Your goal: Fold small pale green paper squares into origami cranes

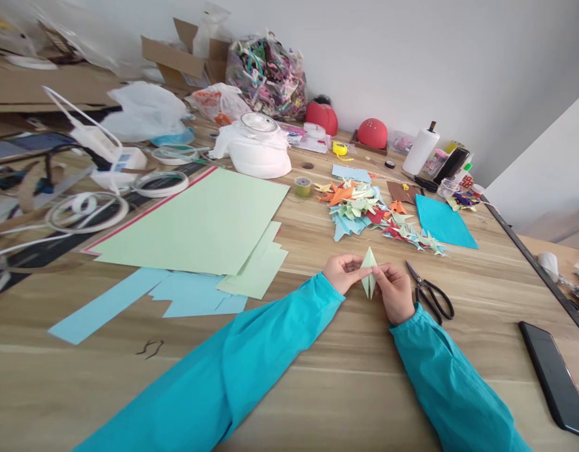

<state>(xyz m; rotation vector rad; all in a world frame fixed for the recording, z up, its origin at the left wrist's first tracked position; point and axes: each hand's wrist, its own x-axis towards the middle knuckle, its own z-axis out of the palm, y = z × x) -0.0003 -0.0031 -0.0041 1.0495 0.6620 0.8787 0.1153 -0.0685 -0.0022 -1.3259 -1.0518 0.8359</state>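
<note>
A pale green folded paper (369,256), slim and diamond-shaped with a split lower end, is held upright above the table between both hands. My left hand (344,272) pinches its left edge, thumb across the front. From the other side my right hand (393,290) grips the right edge between thumb and fingers. Black-handled scissors (433,294) lie just right of my right hand. Beyond the hands is a heap of folded paper figures (359,204) in orange, green, blue and red.
Large green sheets (195,220) and blue paper strips (110,304) lie to the left. A teal square (444,220) sits behind the scissors, and a black phone (555,376) at the right. Tape rolls (160,184), cables and a white bundle (258,150) crowd the back left.
</note>
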